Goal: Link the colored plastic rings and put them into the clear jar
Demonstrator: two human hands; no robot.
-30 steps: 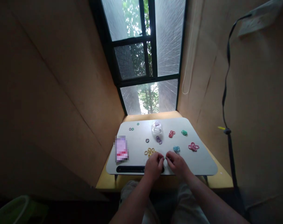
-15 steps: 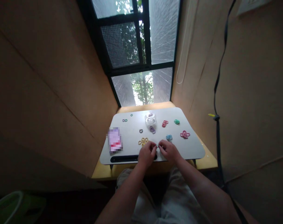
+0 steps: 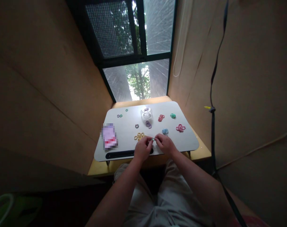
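Observation:
Near the table's front edge, my left hand (image 3: 142, 148) and my right hand (image 3: 166, 144) come together, fingertips pinched on opposite sides of a small pale hair tie (image 3: 153, 139). Its exact colour is hard to make out. Several yellow hair ties (image 3: 140, 136) lie just beyond my left hand. A heap of blue hair ties (image 3: 165, 131) is beyond my right hand. Purple hair ties (image 3: 148, 125) sit before a clear jar (image 3: 146, 114), with a dark grey one (image 3: 137, 126) to their left. Red (image 3: 161, 118), green (image 3: 173, 116) and pink hair ties (image 3: 180, 128) lie in groups at right.
The white folding table (image 3: 124, 142) stands on a wooden ledge before a window. At its left lies a blurred purple packet (image 3: 109, 137); a few loose ties (image 3: 119, 116) are behind it. A black slot (image 3: 119, 154) runs along the front. A dark strap (image 3: 213, 135) hangs at right.
The head view has tilted down and shifted slightly, so the table appears higher and further left. Both hands stay together, and the small hair tie between them now shows more of its loop.

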